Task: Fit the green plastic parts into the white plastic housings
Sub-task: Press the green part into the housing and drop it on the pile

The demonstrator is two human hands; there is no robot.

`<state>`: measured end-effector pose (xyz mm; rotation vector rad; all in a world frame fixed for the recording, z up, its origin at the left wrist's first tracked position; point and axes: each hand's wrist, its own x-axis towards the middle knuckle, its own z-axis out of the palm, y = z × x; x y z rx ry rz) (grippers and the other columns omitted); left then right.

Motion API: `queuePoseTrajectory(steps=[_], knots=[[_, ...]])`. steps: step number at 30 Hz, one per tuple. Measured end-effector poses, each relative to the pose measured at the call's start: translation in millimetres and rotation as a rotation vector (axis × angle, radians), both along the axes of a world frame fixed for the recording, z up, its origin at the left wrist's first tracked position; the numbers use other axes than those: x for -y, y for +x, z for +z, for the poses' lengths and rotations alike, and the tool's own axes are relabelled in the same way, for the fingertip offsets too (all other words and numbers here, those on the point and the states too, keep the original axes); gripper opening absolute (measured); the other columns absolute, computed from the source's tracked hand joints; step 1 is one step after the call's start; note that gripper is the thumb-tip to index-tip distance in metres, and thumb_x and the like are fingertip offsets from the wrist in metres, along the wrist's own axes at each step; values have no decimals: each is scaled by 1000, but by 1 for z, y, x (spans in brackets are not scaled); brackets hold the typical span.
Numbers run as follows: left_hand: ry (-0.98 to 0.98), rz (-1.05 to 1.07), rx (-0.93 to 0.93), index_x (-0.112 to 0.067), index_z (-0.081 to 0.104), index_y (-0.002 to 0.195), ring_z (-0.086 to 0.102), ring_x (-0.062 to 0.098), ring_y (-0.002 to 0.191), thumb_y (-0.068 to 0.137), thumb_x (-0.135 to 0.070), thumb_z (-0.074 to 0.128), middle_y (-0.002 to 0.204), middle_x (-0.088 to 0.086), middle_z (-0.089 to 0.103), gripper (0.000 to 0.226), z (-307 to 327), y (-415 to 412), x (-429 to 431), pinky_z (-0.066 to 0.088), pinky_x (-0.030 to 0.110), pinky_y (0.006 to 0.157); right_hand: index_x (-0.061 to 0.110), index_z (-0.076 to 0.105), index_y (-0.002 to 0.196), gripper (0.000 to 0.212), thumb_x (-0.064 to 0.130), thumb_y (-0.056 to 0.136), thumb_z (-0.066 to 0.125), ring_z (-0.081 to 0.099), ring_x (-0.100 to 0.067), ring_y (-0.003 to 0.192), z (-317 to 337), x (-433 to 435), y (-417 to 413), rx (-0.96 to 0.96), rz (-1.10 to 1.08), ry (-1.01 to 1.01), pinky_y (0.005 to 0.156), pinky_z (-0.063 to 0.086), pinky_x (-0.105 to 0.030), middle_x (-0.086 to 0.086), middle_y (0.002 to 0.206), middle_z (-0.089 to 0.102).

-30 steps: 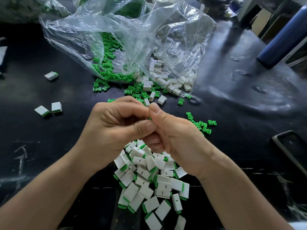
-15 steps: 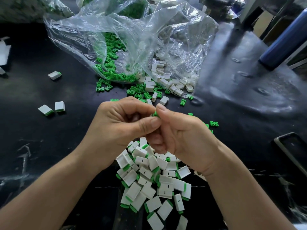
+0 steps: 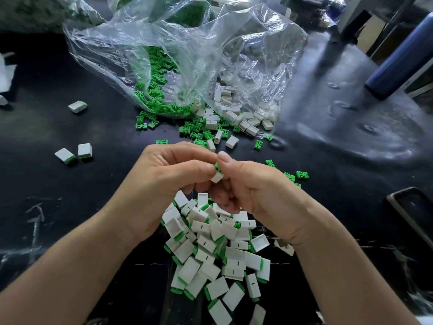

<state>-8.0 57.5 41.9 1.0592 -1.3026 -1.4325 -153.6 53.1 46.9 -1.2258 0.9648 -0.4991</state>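
My left hand (image 3: pixel 164 181) and my right hand (image 3: pixel 253 191) meet above the black table. Between their fingertips sits a small white housing (image 3: pixel 216 177) with a green part (image 3: pixel 217 167) showing at its top. My left thumb and fingers pinch the housing. My right thumb presses on the green part from above, with the fingers curled beneath. Under the hands lies a pile of housings fitted with green parts (image 3: pixel 218 254). Loose green parts (image 3: pixel 196 130) and empty white housings (image 3: pixel 236 118) spill from a clear plastic bag (image 3: pixel 187 55) further back.
Three fitted housings (image 3: pixel 77 106) (image 3: pixel 65 156) (image 3: pixel 84 150) lie apart at the left. A few green parts (image 3: pixel 290 175) lie right of my hands. A blue cylinder (image 3: pixel 398 62) stands at the back right. A dark tray edge (image 3: pixel 407 207) shows at the right.
The white housing has come into view between my fingertips, with the green part above it. My hands have stayed together over the pile.
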Motion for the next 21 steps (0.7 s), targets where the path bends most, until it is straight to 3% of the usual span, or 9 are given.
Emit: queuePoseTrajectory(steps=[3,6,8,10,12,15,18,21], knots=[[17,6,-4,-3,72,70,53,56,70,62,-6,59,79,31,62,15,1,0,0,44,64,74,16,61,66,42,50,70,35,38,-11,50,-9,5,3,-32,-18,15,44,29,-18,-8,68,47],[32,0,-5,-4,72,62,54,43,68,59,-5,58,83,14,70,14,-1,1,1,53,41,65,24,70,56,49,54,75,35,42,-3,43,-18,5,4,-74,-31,-25,43,33,-14,9,49,51],[51,-18,-8,1,70,65,53,54,71,59,-3,58,89,19,69,15,-2,1,1,53,51,72,26,69,57,45,53,77,39,40,-3,44,-19,2,4,-55,-67,-56,44,33,-12,11,47,49],[61,-26,-34,6,69,69,53,60,75,60,-2,58,90,26,67,16,-1,0,1,50,60,73,21,69,64,41,50,79,44,39,-1,46,-16,-1,4,-3,-95,-78,46,33,-11,12,51,49],[55,-40,-81,5,69,66,59,53,68,61,0,57,85,31,64,14,0,-1,1,57,49,62,13,67,84,40,50,82,52,39,1,49,-12,-4,4,-3,-96,-111,48,33,-9,7,62,49],[56,-43,-134,2,70,63,62,40,59,61,1,56,81,37,59,14,1,-2,-1,55,34,53,11,62,93,40,44,82,43,43,4,49,-8,-6,5,-9,-107,-106,51,34,-7,11,65,51],[66,-25,-143,-1,71,61,64,31,59,61,-1,56,81,30,65,15,-2,-2,-1,53,28,53,15,60,89,30,34,93,37,46,5,48,-8,-7,5,-52,-105,-122,52,34,-6,20,51,51],[86,-12,-143,-1,71,62,64,28,63,60,-1,56,82,19,70,15,-4,-3,-1,53,27,55,11,64,103,44,44,88,38,47,5,51,-10,-7,5,-130,-120,-146,58,34,-13,17,61,51]])
